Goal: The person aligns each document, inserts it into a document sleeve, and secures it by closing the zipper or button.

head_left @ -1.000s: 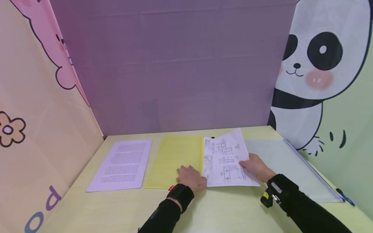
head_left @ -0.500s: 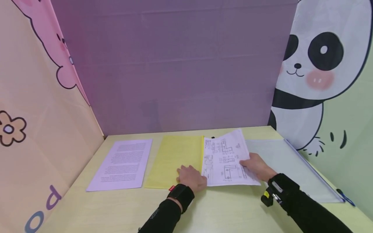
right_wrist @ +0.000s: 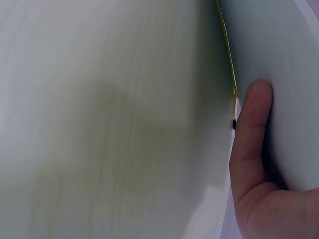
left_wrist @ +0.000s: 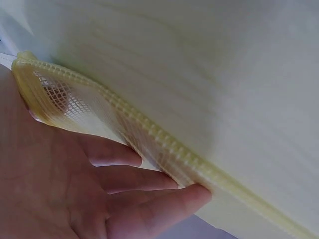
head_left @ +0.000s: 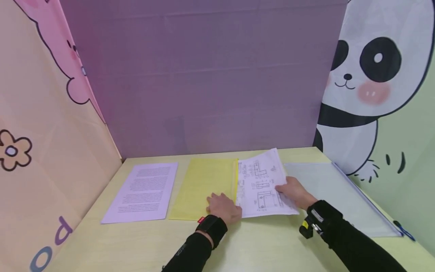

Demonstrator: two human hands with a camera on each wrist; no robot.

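Note:
A yellow mesh zip pouch point(head_left: 203, 185) lies flat mid-table. My left hand point(head_left: 224, 208) holds its near right corner; in the left wrist view the fingers point(left_wrist: 149, 191) lie along the zipper edge point(left_wrist: 164, 139), which bows open. White paper with technical drawings point(head_left: 261, 189) extends right from the pouch's mouth, its left edge inside. My right hand point(head_left: 295, 192) pinches the paper's right edge, the thumb on the printed side. In the right wrist view one digit of the right hand point(right_wrist: 254, 149) lies against the paper's plain back point(right_wrist: 289, 99), raised above the table.
A printed text sheet point(head_left: 144, 192) lies at the left. On the right is a large whitish pouch point(head_left: 326, 196) with a blue edge and a dark blue pull cord point(head_left: 404, 230). Cloth walls border the wooden table point(head_left: 163, 249) behind and at both sides.
My right hand has moved slightly left with the paper, and the paper's left edge has gone further into the yellow pouch. My left hand stays in place.

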